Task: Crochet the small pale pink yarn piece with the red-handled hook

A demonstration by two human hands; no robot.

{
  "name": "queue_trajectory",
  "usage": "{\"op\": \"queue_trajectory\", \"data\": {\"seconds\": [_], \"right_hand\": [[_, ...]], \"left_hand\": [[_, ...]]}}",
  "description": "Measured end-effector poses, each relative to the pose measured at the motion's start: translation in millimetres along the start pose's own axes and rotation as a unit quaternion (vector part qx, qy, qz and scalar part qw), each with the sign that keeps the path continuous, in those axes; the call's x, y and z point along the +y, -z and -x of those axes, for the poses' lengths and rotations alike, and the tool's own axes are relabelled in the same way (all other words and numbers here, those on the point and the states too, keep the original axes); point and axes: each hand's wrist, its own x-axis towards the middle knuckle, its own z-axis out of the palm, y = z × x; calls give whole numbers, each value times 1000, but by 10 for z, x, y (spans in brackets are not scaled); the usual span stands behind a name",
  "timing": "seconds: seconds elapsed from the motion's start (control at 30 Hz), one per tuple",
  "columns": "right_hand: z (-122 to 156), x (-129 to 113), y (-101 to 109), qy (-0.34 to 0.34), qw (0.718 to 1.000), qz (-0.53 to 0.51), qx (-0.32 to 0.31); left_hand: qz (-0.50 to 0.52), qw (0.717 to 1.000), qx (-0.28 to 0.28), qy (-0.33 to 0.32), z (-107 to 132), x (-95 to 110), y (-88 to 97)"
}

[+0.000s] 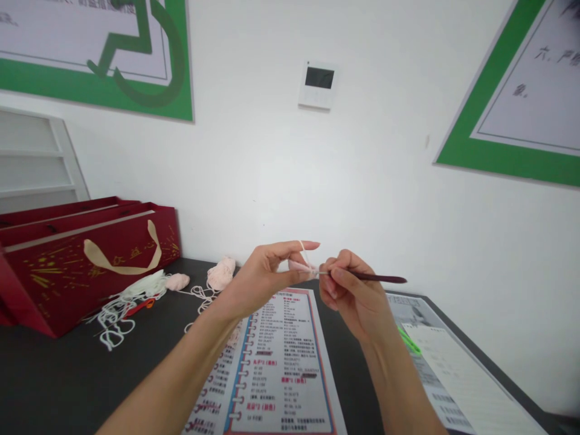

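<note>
My left hand (276,269) pinches a small pale pink piece of crochet (299,266) between thumb and fingers, its index finger stretched out with a strand of yarn (304,251) over it. In my right hand (348,284) is a crochet hook (380,278) with a dark handle pointing right. The hook's thin metal tip meets the crochet piece at my left fingertips; whether it sits in a loop is too small to tell. Both hands are raised above a printed pattern sheet (290,350) on the dark table.
A pale pink yarn ball (221,273) and a smaller pink piece (177,281) lie left, beside tangled white yarn (120,317). Behind stands a red gift bag (90,260). On the right are papers (453,362) and a bright green item (410,341). A white wall (272,151) rises behind the table.
</note>
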Motion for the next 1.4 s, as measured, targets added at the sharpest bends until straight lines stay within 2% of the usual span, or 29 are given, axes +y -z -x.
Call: {"op": "queue_trajectory", "data": {"seconds": [0.07,0.13,0.17,0.2,0.27,0.3,0.33,0.37,0.43,0.5,0.57,0.63,0.8,1.13,1.27,1.4], "right_hand": [[-10,93,-42,30,999,16,8],[11,191,-64,127,982,134,49],[25,236,-61,191,953,227,68],[38,277,-50,260,906,325,82],[50,339,-12,384,790,470,90],[49,357,9,428,749,499,81],[46,367,26,455,734,501,69],[41,366,39,457,746,482,59],[35,339,50,396,824,403,45],[40,289,48,301,903,305,41],[53,234,48,234,942,240,36],[64,188,58,216,950,224,27],[72,113,104,214,950,227,14],[105,-50,190,143,967,212,-9],[62,-89,213,89,986,134,-34],[-3,-103,170,30,999,36,-17]], "left_hand": [[27,1000,-3,10,-18,-40,-46],[55,998,16,11,-35,-76,-98],[71,997,28,11,-40,-91,-126],[89,995,38,18,-43,-101,-153],[119,991,57,24,-41,-107,-200],[132,989,62,31,-37,-102,-214],[144,987,59,43,-33,-92,-220],[157,985,53,55,-29,-79,-216],[180,980,35,76,-24,-50,-185],[191,978,25,82,-25,-25,-133],[190,978,22,83,-29,-5,-80],[191,978,23,85,-34,14,-37],[197,974,32,108,-36,73,23],[208,967,-22,145,-23,84,128],[174,971,-61,153,-14,77,152],[93,989,-20,110,-7,56,75]]}}
